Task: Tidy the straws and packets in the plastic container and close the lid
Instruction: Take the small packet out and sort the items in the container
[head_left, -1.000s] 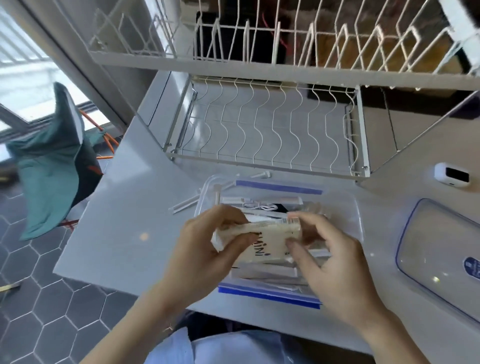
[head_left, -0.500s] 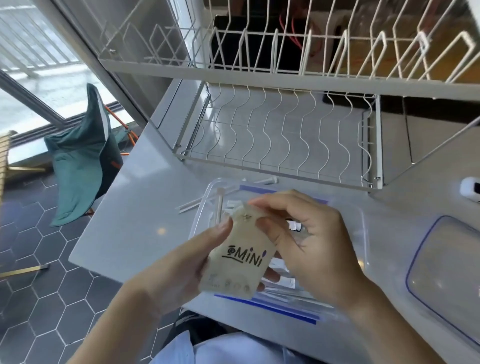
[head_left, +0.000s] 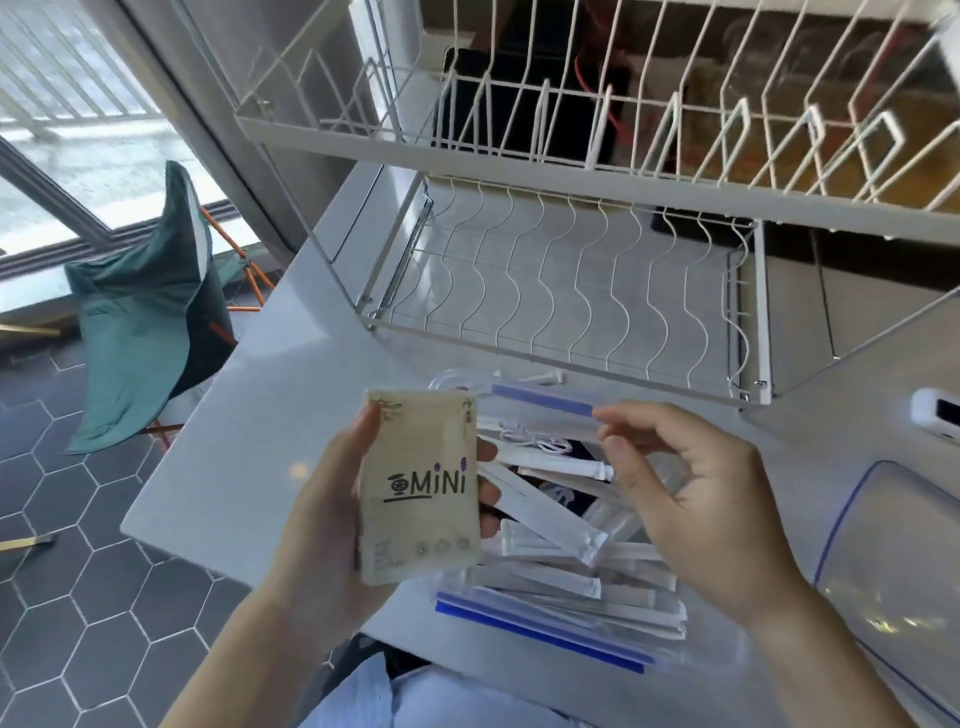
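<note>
A clear plastic container (head_left: 540, 631) with blue edge strips sits on the grey counter in front of me, holding several white wrapped straws (head_left: 545, 512) and packets. My left hand (head_left: 322, 525) holds a beige packet (head_left: 420, 483) printed "MINI" upright above the container's left side. My right hand (head_left: 691, 504) hovers over the container's right half, fingers loosely apart and holding nothing. The container's clear lid (head_left: 893, 561), rimmed in blue, lies flat on the counter to the right.
A white wire dish rack (head_left: 561, 291) stands just behind the container, with an upper tier overhead. A small white device (head_left: 935, 415) rests at the right edge. A loose straw (head_left: 540, 378) lies behind the container. A teal chair (head_left: 140, 317) is down left, past the counter edge.
Both hands held the packet a second ago; the right hand has let go and moved right. The left hand has turned the packet upright, face toward me.
</note>
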